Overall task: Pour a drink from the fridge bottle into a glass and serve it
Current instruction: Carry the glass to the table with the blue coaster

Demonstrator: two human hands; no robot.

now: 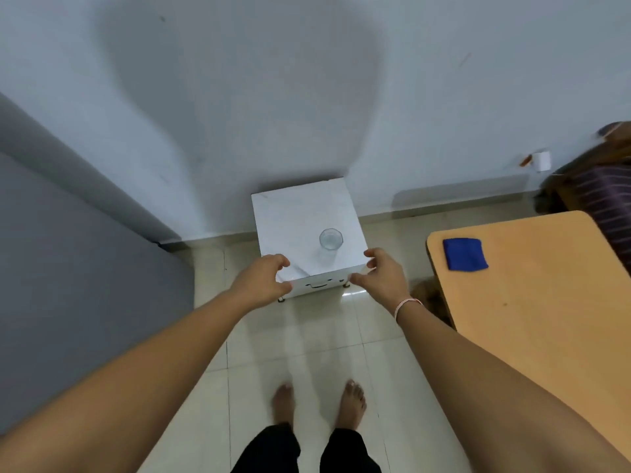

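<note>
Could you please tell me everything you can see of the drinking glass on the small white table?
The glass is clear and seemingly faceted at the rim, seen from above. It stands upright on the white marble-look top of the small table, toward its front right part. Whether it holds liquid cannot be told. Nothing touches it; the left hand and right hand are nearer the camera, at the table's front corners.

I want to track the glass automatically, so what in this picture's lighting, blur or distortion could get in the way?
Head view: the clear glass barely stands out from the pale white cabinet; a big soft shadow falls on the wall; glare streaks the floor tiles; wide-angle stretch bends the wooden table edge; overall slightly soft.
</note>
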